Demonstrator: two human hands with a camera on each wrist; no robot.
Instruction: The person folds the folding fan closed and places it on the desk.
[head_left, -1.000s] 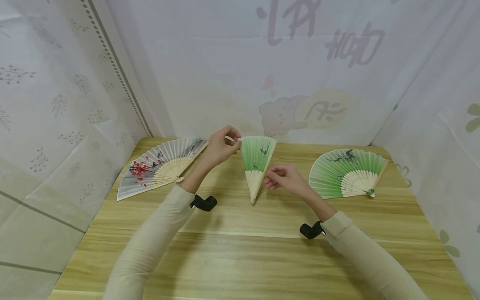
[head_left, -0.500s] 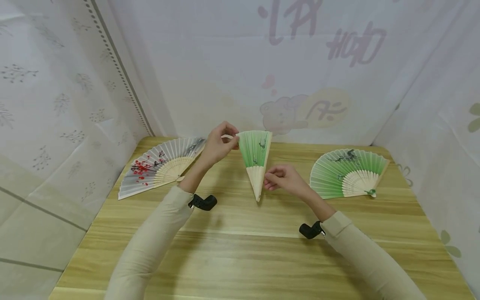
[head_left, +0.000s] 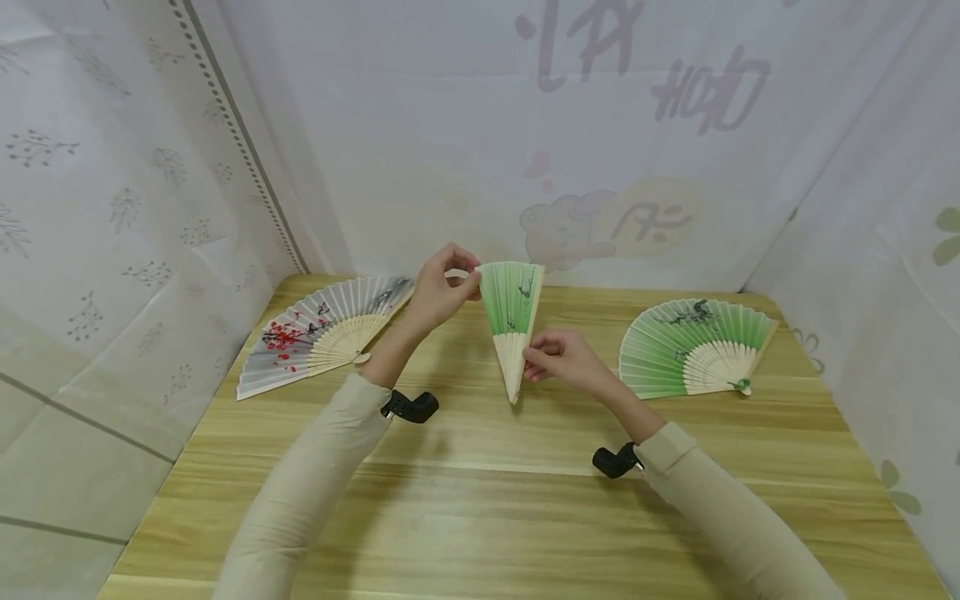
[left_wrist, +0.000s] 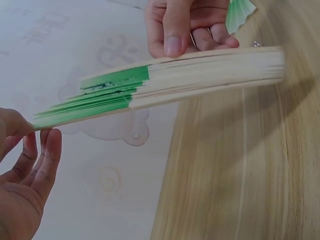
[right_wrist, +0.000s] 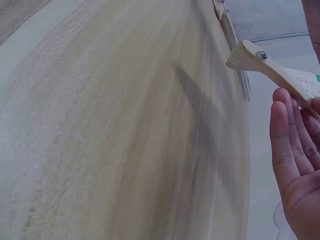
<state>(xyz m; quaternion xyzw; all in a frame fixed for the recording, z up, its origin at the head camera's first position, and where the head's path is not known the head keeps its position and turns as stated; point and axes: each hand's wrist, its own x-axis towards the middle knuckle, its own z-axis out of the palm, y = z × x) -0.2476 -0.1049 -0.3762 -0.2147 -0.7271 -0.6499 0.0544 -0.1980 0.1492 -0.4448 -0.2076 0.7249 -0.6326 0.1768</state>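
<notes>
A partly spread green fan (head_left: 510, 312) with pale ribs is held upright above the table, its narrow end down. My left hand (head_left: 441, 292) pinches the fan's upper left corner between thumb and fingers; the left wrist view shows this left hand (left_wrist: 30, 175) at the green tip. On the other side, my right hand (head_left: 566, 360) holds the pale ribs by their right edge. In the right wrist view the thumb and fingers of the right hand (right_wrist: 300, 155) are on the outer rib, with the rivet end of the fan (right_wrist: 270, 67) beyond them.
A grey fan with red blossoms (head_left: 330, 329) lies spread at the table's left back. Another green fan (head_left: 697, 346), with a green tassel, is spread at the right back. Patterned cloth (head_left: 450, 125) hangs behind the wooden table (head_left: 480, 517).
The held fan has risen slightly, and its lower end has shifted a little right. My right hand has moved slightly left onto the ribs.
</notes>
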